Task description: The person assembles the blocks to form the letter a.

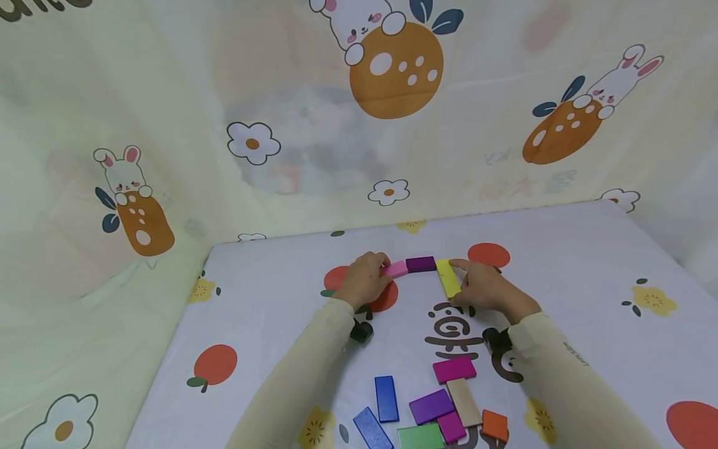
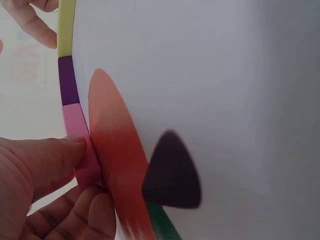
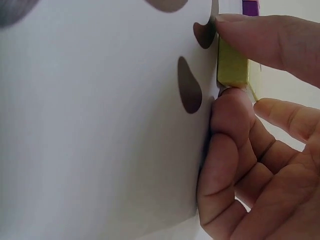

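Pinched between the thumb and fingers of my left hand (image 1: 363, 279) is a pink block (image 1: 397, 269), also large in the left wrist view. Its far end meets a dark purple block (image 1: 421, 264), which lies flat on the cloth. On the purple block's other side lies a yellow block (image 1: 448, 279), angled toward me. My right hand (image 1: 485, 285) holds it, with the index finger at its far end and the thumb at its near end. The right wrist view shows the thumb beside the yellow block (image 3: 233, 65) and curled fingers close against it.
Nearer to me lies a loose group of blocks: two blue ones, one of them upright in view (image 1: 386, 399), a violet block (image 1: 431, 406), a tan block (image 1: 464, 403), a green block (image 1: 421, 436), an orange block (image 1: 495, 426) and magenta ones (image 1: 454, 370). A printed curtain (image 1: 314, 206) rises behind.
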Motion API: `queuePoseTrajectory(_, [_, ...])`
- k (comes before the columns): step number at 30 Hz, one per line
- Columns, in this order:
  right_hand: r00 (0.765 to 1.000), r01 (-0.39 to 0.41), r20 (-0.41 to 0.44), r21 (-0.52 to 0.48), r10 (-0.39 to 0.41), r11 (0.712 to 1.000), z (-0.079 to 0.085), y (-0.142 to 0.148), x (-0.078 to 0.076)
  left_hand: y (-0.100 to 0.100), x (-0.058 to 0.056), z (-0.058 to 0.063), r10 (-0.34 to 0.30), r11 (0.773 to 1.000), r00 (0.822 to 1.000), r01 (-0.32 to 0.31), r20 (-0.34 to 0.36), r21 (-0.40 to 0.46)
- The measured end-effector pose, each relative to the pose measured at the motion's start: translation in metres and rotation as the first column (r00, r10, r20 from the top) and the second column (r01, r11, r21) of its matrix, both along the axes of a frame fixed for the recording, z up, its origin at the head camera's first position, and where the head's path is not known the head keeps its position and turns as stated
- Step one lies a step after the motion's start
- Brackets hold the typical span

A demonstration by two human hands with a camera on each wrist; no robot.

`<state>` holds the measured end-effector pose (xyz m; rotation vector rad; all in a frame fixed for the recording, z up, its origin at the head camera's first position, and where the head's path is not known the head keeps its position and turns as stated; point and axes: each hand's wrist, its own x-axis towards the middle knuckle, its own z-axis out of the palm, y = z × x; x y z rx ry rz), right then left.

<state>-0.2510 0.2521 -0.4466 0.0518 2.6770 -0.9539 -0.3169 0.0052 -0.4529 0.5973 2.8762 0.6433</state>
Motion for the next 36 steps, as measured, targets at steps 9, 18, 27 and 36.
queuePoseTrajectory(9, [1.0,0.009,-0.001,0.003,-0.009,1.0,0.0,-0.001,0.0,0.0,0.0,0.0,0.001,1.0,1.0,-0.001,0.004,0.007])
queuePoseTrajectory(18, [0.998,-0.04,0.045,0.053,0.038,0.998,0.005,-0.001,-0.009,-0.002,0.0,0.0,0.002,1.0,1.0,-0.002,0.002,0.008])
queuePoseTrajectory(27, [0.997,-0.052,0.055,0.058,0.049,0.997,0.007,0.0,-0.009,0.0,0.0,-0.001,0.005,1.0,1.0,-0.005,0.001,0.005])
queuePoseTrajectory(36, [0.997,-0.047,0.059,0.05,0.044,0.998,0.006,0.0,-0.009,-0.001,0.0,-0.001,0.004,1.0,1.0,-0.004,0.0,0.009])
